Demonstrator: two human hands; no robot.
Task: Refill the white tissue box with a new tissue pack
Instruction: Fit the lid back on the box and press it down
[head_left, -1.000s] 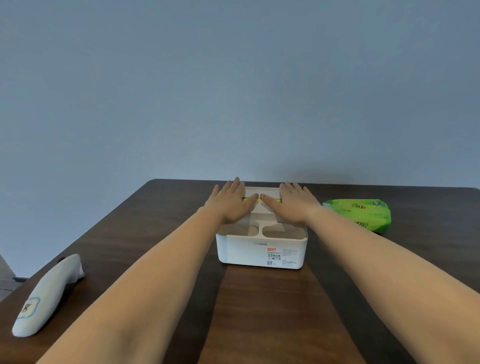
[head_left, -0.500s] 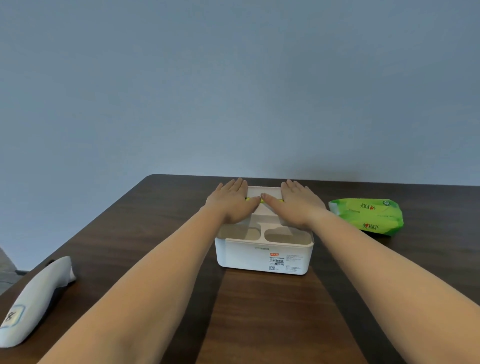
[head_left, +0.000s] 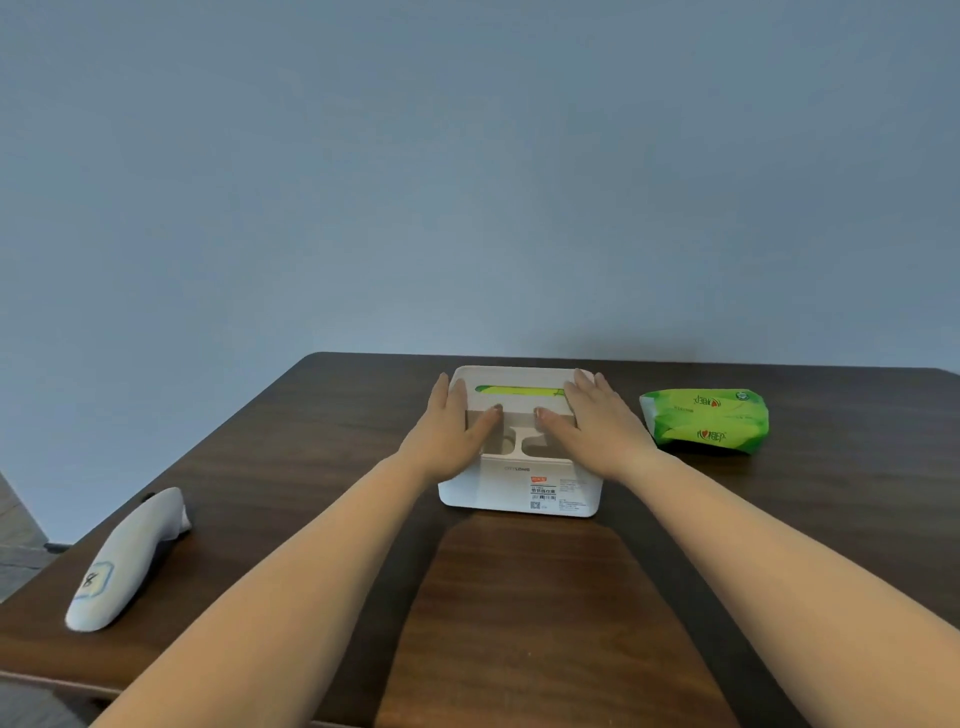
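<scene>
Rounded-corner white plastic tissue box (head_left: 519, 488) on dark wood-grain surface (head_left: 545, 613) — left hand (head_left: 448, 431) and right hand (head_left: 597, 423) lie flat, fingers extended, gripping nothing; glossy green tissue pack (head_left: 704, 422) beside.

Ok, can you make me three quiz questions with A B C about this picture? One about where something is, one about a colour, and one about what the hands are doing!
1. Where is the green pack?
A. Right of the box
B. Inside the box
C. On the floor

2. What colour shows through the slot in the box?
A. Red
B. Green
C. Black

3. What are the left hand and right hand doing?
A. Lifting the pack
B. Resting flat on the box
C. Holding the white thing

Answers: 1 A, the pack lies on the table to the box's right. 2 B, a bright green strip shows in the slot. 3 B, both palms lie open on the box top, one at each side.
</scene>
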